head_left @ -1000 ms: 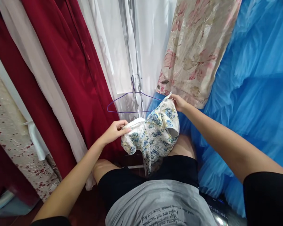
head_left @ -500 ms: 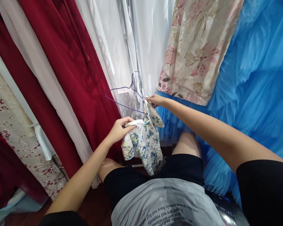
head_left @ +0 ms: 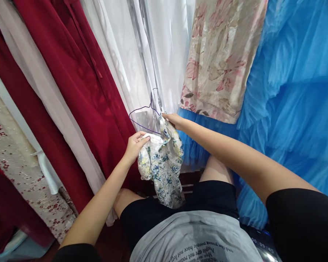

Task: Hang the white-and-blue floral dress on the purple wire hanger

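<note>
A small white dress (head_left: pixel 166 171) with blue and yellow flowers hangs between my two hands, above my lap. My left hand (head_left: pixel 136 145) pinches its neckline at the left shoulder. At the other shoulder my right hand (head_left: pixel 173 120) is closed on the fabric, close to the end of a purple wire hanger (head_left: pixel 142 108). The hanger's right arm runs into the dress neck, while its left arm is bare and outside the garment. Its hook points up toward the white fabric behind. The hidden right fingertips may touch the hanger too; I cannot tell.
Long garments hang all round: a dark red one (head_left: pixel 79 87) at the left, white fabric (head_left: pixel 123 54) behind the hanger, a beige floral one (head_left: pixel 221 65) and blue tulle (head_left: pixel 297 94) at the right. A device with a lit display (head_left: pixel 262 243) stands at the lower right.
Both hands and the dress have shifted slightly left in view. The left hand has brought the neckline higher and nearer the hanger, and the dress front now hangs more spread out.
</note>
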`<action>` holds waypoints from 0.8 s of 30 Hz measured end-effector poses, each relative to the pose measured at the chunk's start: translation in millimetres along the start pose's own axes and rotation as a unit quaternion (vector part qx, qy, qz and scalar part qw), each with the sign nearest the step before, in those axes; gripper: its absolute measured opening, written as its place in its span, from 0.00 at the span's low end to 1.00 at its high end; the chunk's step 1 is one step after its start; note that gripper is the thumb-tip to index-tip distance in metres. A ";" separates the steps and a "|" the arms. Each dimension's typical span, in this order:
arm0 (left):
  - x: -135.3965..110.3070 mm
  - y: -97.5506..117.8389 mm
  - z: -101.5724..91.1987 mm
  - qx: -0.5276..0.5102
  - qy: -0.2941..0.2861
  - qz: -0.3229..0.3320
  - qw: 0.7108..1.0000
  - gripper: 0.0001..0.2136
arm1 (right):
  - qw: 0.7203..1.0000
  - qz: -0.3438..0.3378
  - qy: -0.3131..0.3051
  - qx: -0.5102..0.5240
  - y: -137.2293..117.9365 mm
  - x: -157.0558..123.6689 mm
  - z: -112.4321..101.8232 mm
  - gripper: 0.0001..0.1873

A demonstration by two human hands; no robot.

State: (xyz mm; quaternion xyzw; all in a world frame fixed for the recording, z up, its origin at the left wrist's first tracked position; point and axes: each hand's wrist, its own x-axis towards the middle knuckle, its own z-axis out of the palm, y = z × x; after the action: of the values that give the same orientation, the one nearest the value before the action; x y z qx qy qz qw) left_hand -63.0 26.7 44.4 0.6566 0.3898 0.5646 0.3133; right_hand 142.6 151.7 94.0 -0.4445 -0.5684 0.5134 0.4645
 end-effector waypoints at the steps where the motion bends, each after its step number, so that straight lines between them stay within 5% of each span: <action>1: 2.9 -3.5 -2.9 0.016 -0.002 0.002 1.000 0.14 | 1.000 0.006 -0.009 0.002 -1.2 -1.9 -3.5 0.11; 4: 6.0 -19.4 -22.4 0.146 -0.014 0.027 0.989 0.14 | 0.999 0.021 -0.037 -0.009 -9.6 -8.1 -24.6 0.11; 10: 9.7 -54.1 -80.5 0.450 -0.123 -0.009 0.884 0.13 | 0.993 0.002 -0.051 -0.108 -44.1 -13.4 -70.3 0.11; 16: 54.3 -45.8 -122.1 0.466 -0.032 -0.022 0.884 0.05 | 0.984 0.027 -0.059 -0.169 -62.4 -24.0 -71.7 0.10; 19: 87.2 -28.6 -120.4 0.441 0.040 -0.009 0.897 0.05 | 0.986 0.058 -0.068 -0.138 -61.1 -28.2 -72.7 0.09; 24: 127.2 -6.5 -79.2 0.364 0.066 0.018 0.929 0.12 | 0.984 0.102 -0.120 -0.079 -43.3 -19.4 -77.1 0.12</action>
State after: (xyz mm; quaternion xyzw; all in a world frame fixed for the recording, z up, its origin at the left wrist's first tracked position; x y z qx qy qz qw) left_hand -134.6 137.8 115.3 0.6938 0.5766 0.4312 0.0165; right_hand 220.6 142.4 139.0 -0.4709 -0.6105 0.5611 0.3010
